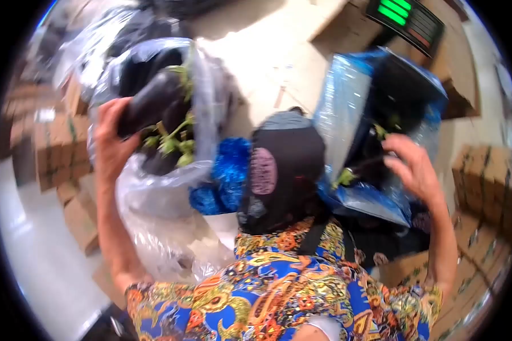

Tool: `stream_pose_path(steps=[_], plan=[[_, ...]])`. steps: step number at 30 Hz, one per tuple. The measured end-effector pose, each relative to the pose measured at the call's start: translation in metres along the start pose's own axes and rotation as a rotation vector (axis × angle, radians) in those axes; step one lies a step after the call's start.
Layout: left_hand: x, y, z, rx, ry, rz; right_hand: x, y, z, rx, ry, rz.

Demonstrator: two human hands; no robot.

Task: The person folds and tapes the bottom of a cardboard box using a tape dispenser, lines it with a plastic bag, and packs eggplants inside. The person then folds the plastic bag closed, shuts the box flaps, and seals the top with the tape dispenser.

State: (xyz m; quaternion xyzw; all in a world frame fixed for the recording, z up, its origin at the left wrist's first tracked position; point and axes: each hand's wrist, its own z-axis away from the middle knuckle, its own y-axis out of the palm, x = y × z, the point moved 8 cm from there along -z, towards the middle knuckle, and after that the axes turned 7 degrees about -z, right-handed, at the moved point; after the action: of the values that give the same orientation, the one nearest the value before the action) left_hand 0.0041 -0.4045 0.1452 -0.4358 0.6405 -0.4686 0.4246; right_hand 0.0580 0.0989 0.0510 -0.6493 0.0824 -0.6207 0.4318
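My left hand [112, 128] is closed round the blunt end of a dark purple eggplant [153, 99], which lies tilted over a clear plastic bag [207, 108]. Below it in that bag are more eggplants with green stems [173, 142]. On the other side, my right hand [414, 167] reaches into a blue plastic-lined box [347, 91]. Its curled fingertips are at the end of another eggplant [367, 170], whose green cap points toward the lower left. More dark eggplants are in this liner, partly in shadow.
Between the bags are a black apron or cloth with a pink emblem [287, 170] and shiny blue material [230, 170]. A scale display with green digits [404, 25] stands at the upper right. Cardboard boxes [62, 145] are stacked left, with more boxes [486, 182] right.
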Motion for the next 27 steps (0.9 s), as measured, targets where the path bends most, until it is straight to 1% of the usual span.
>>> stream_pose_path(steps=[1, 2, 3, 4, 5, 6, 7, 8, 9, 10, 11, 13, 14, 15, 17, 18, 19, 21, 22, 23, 25, 27], plan=[[-0.024, -0.015, -0.011, -0.006, -0.004, 0.050, 0.018, -0.021, -0.009, -0.109, -0.011, -0.046], [-0.057, -0.026, -0.025, -0.030, 0.141, 0.086, 0.022, -0.037, -0.015, -0.149, 0.133, -0.204], [-0.091, -0.033, -0.036, -0.062, 0.281, 0.114, 0.034, -0.051, -0.021, -0.197, 0.140, -0.285], [-0.127, -0.032, -0.048, -0.077, 0.407, 0.166, 0.043, -0.059, -0.026, -0.223, 0.092, -0.345], [-0.163, -0.029, -0.060, -0.092, 0.527, 0.218, 0.064, -0.065, -0.035, -0.224, -0.032, -0.436], [-0.197, -0.021, -0.073, -0.076, 0.647, 0.213, 0.081, -0.059, -0.040, -0.232, -0.030, -0.603], [-0.227, -0.011, -0.085, -0.061, 0.762, 0.204, 0.079, -0.059, -0.041, -0.224, 0.026, -0.717], [-0.251, -0.002, -0.097, -0.094, 0.829, 0.208, 0.076, -0.059, -0.041, -0.222, 0.084, -0.831], [-0.271, 0.008, -0.107, -0.125, 0.898, 0.214, 0.056, -0.065, -0.040, -0.210, 0.203, -0.891], [-0.279, 0.021, -0.119, -0.137, 0.925, 0.259, 0.035, -0.077, -0.029, -0.308, 0.225, -0.797], [-0.286, 0.034, -0.129, -0.153, 0.951, 0.301, 0.028, -0.076, -0.017, -0.230, 0.198, -0.771], [-0.318, 0.056, -0.125, -0.100, 1.135, 0.342, 0.027, -0.054, 0.011, 0.093, 0.207, -0.787], [-0.334, 0.062, -0.116, -0.062, 1.185, 0.353, 0.023, -0.049, 0.021, 0.158, 0.322, -0.620], [-0.350, 0.067, -0.107, -0.023, 1.240, 0.363, 0.029, -0.050, 0.020, 0.025, 0.300, -0.629], [-0.381, 0.077, -0.097, 0.006, 1.343, 0.434, 0.021, -0.035, 0.006, -0.039, 0.384, -0.860], [-0.394, 0.081, -0.097, 0.024, 1.349, 0.475, 0.022, -0.033, 0.001, -0.087, 0.459, -0.793], [-0.399, 0.087, -0.101, -0.038, 1.370, 0.433, 0.018, -0.031, -0.004, -0.127, 0.424, -0.846], [-0.388, 0.106, -0.128, -0.142, 1.141, 0.464, -0.009, -0.014, -0.005, -0.280, 0.458, -1.126], [-0.379, 0.112, -0.144, -0.122, 1.032, 0.462, -0.013, -0.005, -0.010, -0.307, 0.461, -1.245], [-0.365, 0.124, -0.155, -0.025, 0.868, 0.488, -0.028, 0.005, -0.015, -0.383, 0.502, -1.304], [-0.339, 0.139, -0.165, 0.345, 0.656, 0.574, -0.074, 0.034, -0.029, -0.453, 0.574, -1.420], [-0.314, 0.151, -0.157, 0.293, 0.681, 0.658, -0.112, 0.060, -0.047, -0.480, 0.611, -1.452]])
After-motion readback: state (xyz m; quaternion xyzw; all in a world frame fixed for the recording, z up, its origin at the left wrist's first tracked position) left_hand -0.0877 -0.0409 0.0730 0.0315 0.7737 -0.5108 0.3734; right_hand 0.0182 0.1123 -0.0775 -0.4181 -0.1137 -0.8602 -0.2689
